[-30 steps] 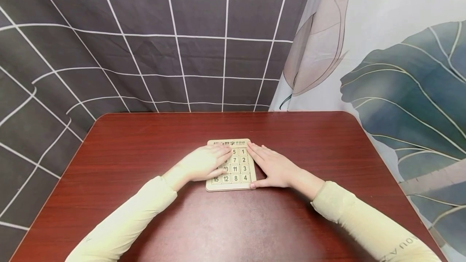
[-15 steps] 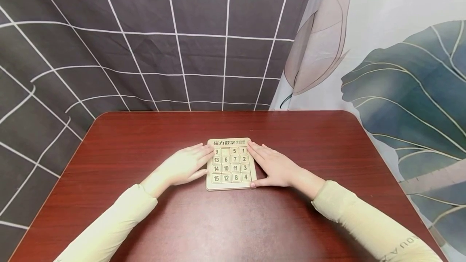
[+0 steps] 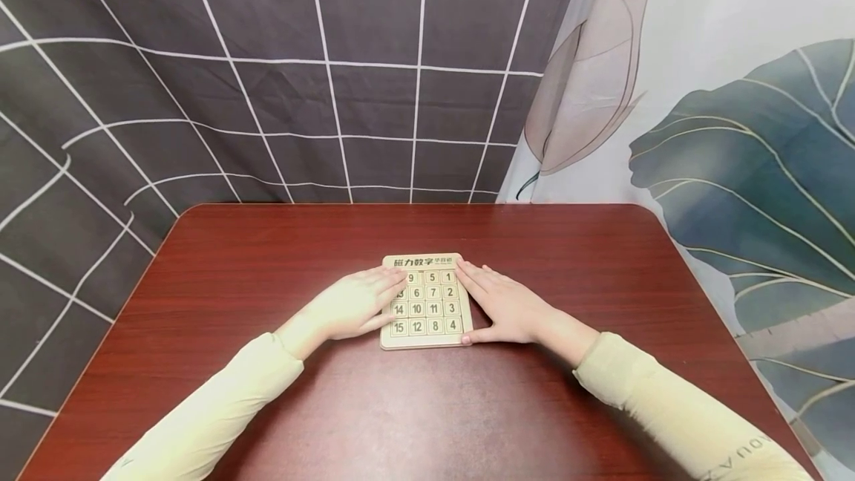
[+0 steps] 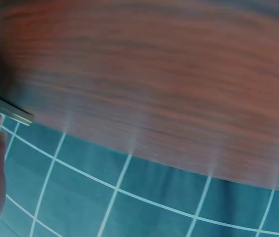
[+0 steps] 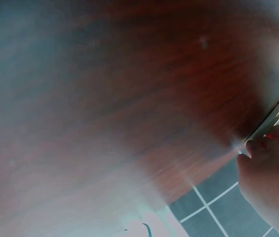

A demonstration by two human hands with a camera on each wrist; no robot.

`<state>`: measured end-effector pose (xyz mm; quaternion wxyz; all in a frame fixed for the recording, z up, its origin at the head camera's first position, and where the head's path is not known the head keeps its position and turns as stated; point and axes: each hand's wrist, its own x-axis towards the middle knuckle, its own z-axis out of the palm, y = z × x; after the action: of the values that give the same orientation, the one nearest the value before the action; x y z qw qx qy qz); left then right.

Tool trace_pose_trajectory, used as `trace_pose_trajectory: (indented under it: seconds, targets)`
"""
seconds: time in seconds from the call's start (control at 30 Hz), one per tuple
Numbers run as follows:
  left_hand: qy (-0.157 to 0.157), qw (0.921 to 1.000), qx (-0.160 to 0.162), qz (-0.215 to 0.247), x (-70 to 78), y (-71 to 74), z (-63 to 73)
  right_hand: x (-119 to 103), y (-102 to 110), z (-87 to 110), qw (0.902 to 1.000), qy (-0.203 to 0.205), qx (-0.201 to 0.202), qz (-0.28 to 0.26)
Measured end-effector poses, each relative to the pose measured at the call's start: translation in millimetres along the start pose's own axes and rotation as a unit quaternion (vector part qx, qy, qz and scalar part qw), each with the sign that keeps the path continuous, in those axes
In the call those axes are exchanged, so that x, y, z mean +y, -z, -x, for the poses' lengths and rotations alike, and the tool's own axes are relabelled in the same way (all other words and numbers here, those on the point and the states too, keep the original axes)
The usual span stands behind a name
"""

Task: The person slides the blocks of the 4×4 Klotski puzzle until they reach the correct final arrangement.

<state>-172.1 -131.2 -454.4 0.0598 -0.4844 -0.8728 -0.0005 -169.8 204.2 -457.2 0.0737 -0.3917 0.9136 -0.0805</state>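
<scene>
A pale number sliding puzzle (image 3: 434,336) lies flat on the table, with Chinese lettering along its top border. My left hand (image 3: 350,303) comes over its left side, fingers extended, with fingertips at the 9 tile (image 3: 412,278) and over part of the 13 tile. The top-left corner of the grid is hidden under those fingers. My right hand (image 3: 508,306) rests against the right edge, fingers straight near the upper corner and thumb at the lower one. In the left wrist view, the puzzle's edge (image 4: 11,111) shows above the fingers; in the right wrist view, its edge (image 5: 277,111) runs beside the hand.
The reddish-brown wooden table (image 3: 267,236) has rounded far corners. Behind it hangs a dark grey curtain (image 3: 367,102) with white grid lines. At the right is a white curtain (image 3: 688,43) with large leaf prints.
My left hand drew back leftward off the tiles, then came right over them again. The 9 tile has slid one place right, into the gap of the top row. The right hand stays put.
</scene>
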Motion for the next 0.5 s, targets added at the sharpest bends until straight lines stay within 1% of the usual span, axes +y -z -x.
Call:
trace_pose_trajectory:
  seconds: [0.13,0.27,0.37,0.5]
  targets:
    - [-0.006,1.0,-0.003,-0.001,3.4,-0.4,-7.2,1,-1,0.3,1.0,-0.001,0.002,-0.001]
    - [-0.007,1.0,0.0,-0.005,2.8,-4.5,-8.0,1,-2,1.1,1.0,-0.002,0.004,-0.001]
    - [-0.008,0.9999,0.009,-0.008,2.5,-6.1,-1.1,0,-1,1.4,1.0,-0.001,0.003,0.0]
    - [-0.011,0.9996,0.021,-0.017,4.6,-4.4,13.6,0,1,2.0,0.9999,0.006,0.009,0.004]
